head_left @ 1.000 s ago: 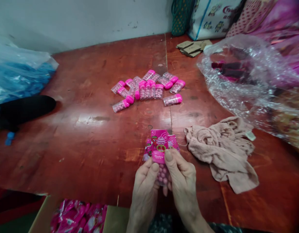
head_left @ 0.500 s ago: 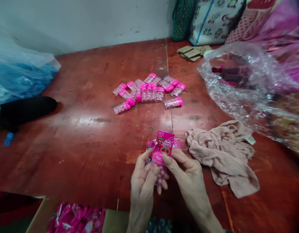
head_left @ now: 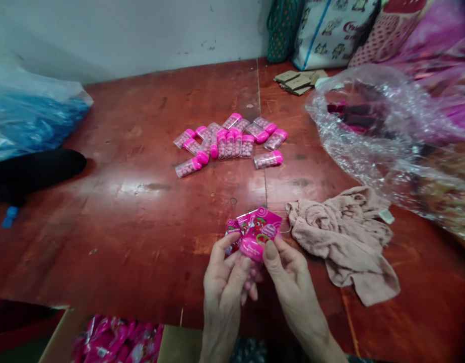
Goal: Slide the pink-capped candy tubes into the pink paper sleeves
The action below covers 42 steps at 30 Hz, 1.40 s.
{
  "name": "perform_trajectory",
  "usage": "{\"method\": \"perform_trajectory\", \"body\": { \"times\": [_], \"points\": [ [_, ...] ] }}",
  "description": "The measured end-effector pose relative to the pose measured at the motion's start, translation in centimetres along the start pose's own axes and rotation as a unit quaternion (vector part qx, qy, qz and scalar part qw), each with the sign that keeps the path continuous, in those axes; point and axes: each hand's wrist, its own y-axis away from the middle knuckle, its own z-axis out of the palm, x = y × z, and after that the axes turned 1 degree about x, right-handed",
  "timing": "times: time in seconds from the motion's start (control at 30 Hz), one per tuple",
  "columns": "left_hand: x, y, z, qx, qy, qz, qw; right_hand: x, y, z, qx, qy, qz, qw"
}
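Hands: left hand (head_left: 225, 282) and right hand (head_left: 288, 275) together, pinching candy tube (head_left: 251, 254).
Label: strawberry-print pink wrapper (head_left: 260, 228); lettering unreadable.
Room: bare tabletop (head_left: 141, 217) leftward; cloth (head_left: 341, 237) just right.

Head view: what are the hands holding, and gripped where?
Both hands hold one clear candy tube in a pink printed wrapper. The left hand grips the tube's lower body; the right hand pinches its pink capped top at the wrapper.

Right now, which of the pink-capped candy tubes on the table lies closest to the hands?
The lone tube at the right front of the pile. It lies apart from the cluster, cap pointing right, with only bare red table between it and the hands.
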Motion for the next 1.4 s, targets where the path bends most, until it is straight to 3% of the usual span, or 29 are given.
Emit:
{"method": "perform_trajectory", "body": {
  "times": [0.17,0.27,0.47,0.6,0.77,0.87,1.0,1.1,1.23,1.4],
  "points": [
    [-0.5,0.3,-0.2,-0.075,-0.057,-0.006,0.995,-0.6,-0.3,-0.3,0.059,0.008,0.047,0.997],
    [-0.7,0.7,0.0,-0.086,-0.071,0.002,0.994,-0.8,-0.2,-0.1,0.080,-0.006,0.051,0.995],
    [-1.5,1.0,0.3,0.003,-0.098,0.060,0.993,-0.9,-0.3,0.6,0.126,0.062,0.017,0.990],
    [-1.3,0.8,0.6,0.015,-0.082,0.052,0.995,-1.1,-0.4,0.2,0.087,0.045,0.025,0.995],
    [-0.3,0.5,0.7,-0.027,-0.020,0.016,0.999,-1.3,-0.3,-0.5,-0.004,-0.005,0.063,0.998],
    [0.0,0.6,0.5,-0.033,0.015,-0.002,0.999,-0.9,-0.1,0.1,0.030,-0.020,0.075,0.997],
    [-0.2,0.7,0.3,0.014,0.013,-0.005,1.000,0.0,0.3,1.0,0.103,0.001,0.069,0.992],
    [-0.5,0.4,0.3,0.021,-0.001,0.015,1.000,0.0,0.3,0.7,0.072,-0.010,0.063,0.995],
    [-0.4,0.2,0.5,-0.010,0.011,0.017,1.000,-0.4,0.2,0.1,0.002,-0.014,0.058,0.998],
    [0.2,0.7,0.3,-0.010,0.062,-0.043,0.997,-0.2,0.5,0.9,0.052,0.075,0.004,0.996]
  ]
}}
